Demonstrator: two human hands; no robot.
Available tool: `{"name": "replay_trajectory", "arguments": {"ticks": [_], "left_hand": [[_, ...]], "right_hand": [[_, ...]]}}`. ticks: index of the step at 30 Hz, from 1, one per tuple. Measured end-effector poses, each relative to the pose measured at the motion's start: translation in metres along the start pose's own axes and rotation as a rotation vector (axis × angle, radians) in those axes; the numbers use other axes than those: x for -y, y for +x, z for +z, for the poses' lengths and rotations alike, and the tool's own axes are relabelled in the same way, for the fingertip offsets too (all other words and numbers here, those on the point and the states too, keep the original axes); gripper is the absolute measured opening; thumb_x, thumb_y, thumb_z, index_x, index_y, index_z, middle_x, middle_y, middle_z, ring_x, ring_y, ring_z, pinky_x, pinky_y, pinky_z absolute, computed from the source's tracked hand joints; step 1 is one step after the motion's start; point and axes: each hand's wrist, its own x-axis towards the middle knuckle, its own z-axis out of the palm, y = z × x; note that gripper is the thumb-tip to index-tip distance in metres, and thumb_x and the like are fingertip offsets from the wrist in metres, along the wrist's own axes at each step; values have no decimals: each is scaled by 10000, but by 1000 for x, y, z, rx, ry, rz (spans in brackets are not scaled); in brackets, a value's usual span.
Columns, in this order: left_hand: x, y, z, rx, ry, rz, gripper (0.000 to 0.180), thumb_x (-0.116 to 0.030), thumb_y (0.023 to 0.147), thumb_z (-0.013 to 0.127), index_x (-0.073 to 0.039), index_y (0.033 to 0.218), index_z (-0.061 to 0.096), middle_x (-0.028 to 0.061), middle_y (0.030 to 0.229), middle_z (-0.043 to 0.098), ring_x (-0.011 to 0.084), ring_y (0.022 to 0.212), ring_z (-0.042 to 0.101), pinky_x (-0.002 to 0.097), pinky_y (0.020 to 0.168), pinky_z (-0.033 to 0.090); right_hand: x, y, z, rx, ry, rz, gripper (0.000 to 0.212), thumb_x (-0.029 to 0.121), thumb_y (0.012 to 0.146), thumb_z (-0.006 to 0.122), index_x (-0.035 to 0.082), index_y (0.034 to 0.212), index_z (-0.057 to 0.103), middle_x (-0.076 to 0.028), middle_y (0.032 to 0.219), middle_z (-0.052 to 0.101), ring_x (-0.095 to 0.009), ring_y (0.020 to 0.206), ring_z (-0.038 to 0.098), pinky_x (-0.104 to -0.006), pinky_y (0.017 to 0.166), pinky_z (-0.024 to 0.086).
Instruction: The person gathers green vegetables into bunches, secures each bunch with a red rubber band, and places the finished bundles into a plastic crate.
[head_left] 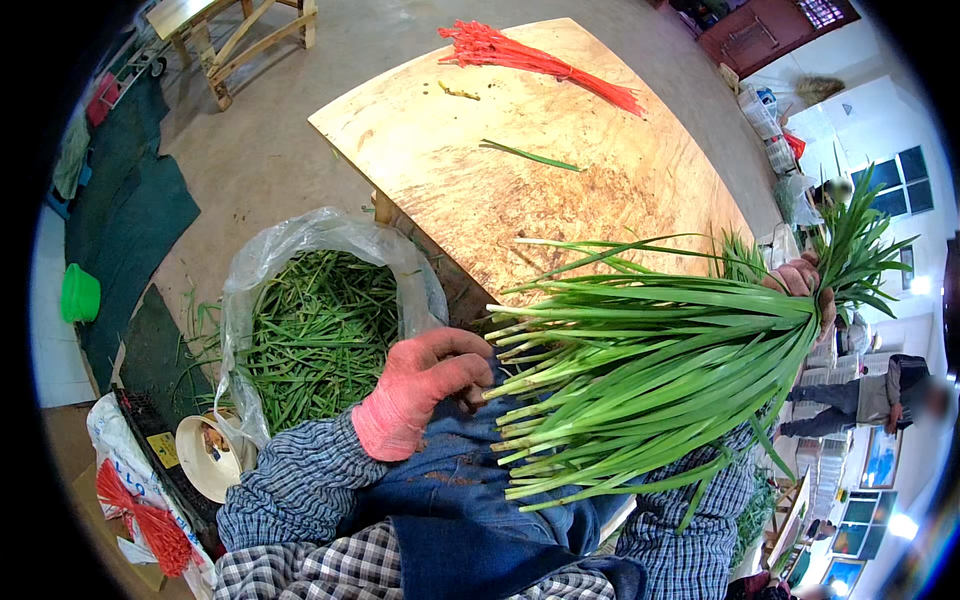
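Observation:
A large bunch of garlic chives [660, 350] spreads across my lap, pale stem ends to the left and leaf tips to the right. My right hand [800, 288] is wrapped round its leafy end, and the tips fan out beyond the fist. My left hand [420, 385], in a pink glove, is beside the pale stem ends with fingers bent together as in a pinch. Whatever those fingertips may hold is too small to make out. A clear plastic bag [240, 290] full of cut green leaves [320, 340] stands just beyond the left hand.
A wooden table [420, 130] ahead carries red ties [540, 65], a loose green leaf [530, 155] and dirt. On the left are a cream-coloured bucket [208, 460], more red ties [150, 520] and a green basin [80, 294]. Another person [870, 390] stands far right.

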Motion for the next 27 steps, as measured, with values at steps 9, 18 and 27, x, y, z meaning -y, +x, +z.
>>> {"name": "replay_trajectory", "arguments": {"ticks": [9, 18, 27], "left_hand": [[-11, 0, 16, 175, 423, 229, 138, -84, 769, 651, 12, 867, 663, 38, 844, 639, 103, 770, 575, 241, 696, 467], [-20, -4, -21, -60, 825, 276, 175, -188, 772, 652, -52, 879, 673, 118, 835, 620, 288, 776, 604, 343, 706, 486], [3, 6, -1, 223, 1214, 540, 164, -131, 794, 622, -42, 930, 603, 169, 767, 598, 353, 685, 594, 393, 589, 480]], "right_hand": [[2, 5, 19, 17, -71, 18, 425, 160, 834, 601, -9, 1199, 463, 37, 757, 391, -80, 665, 379, -247, 638, 338], [7, 2, 13, -1, -74, 7, 209, 167, 829, 615, 58, 966, 501, 57, 685, 369, -86, 628, 377, -257, 615, 341], [6, 5, 8, 95, -2, 73, 205, 142, 830, 594, 43, 980, 496, 51, 694, 378, -87, 663, 388, -255, 655, 359]]}}
